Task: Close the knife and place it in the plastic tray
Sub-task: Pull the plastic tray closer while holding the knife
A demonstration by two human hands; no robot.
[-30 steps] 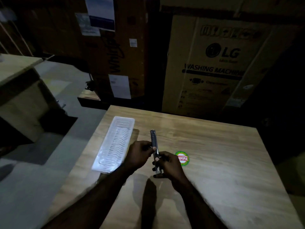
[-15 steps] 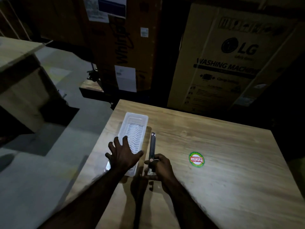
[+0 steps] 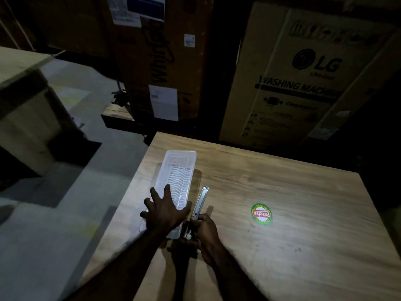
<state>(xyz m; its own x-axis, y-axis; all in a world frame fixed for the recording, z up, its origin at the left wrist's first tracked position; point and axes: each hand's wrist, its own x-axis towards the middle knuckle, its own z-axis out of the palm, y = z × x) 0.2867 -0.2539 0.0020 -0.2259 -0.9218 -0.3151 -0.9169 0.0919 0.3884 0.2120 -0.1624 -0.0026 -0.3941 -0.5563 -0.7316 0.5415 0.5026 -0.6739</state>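
Two hands work close together at the near end of the plastic tray [image 3: 176,181], which lies lengthwise along the left edge of the wooden surface [image 3: 282,235]. We see the left hand [image 3: 165,211] resting palm-down over that near end, fingers [image 3: 154,193] spread wide and flat, gripping nothing — the forearm runs back toward the lower left, a little blurred. The right hand [image 3: 205,230] sits just right of the tray's near corner, its fingers curled tight around the lower part of the knife [image 3: 200,204]. Its wrist is bent slightly inward, the forearm coming up from the bottom edge of the view.

The knife is a slim metallic bar, held just beside the tray's right wall and roughly parallel to it, its far tip pointing away from us; it is outside the tray. We see no blade sticking out, though the dim light leaves us unsure how fully it is folded. Whether its lower end touches the surface we cannot tell.

Well to the right of the tray a round green and red sticker [image 3: 262,213] lies flat on the surface. Beyond the tray's far end stand tall cardboard boxes — one printed washing machine box [image 3: 303,79] among them.
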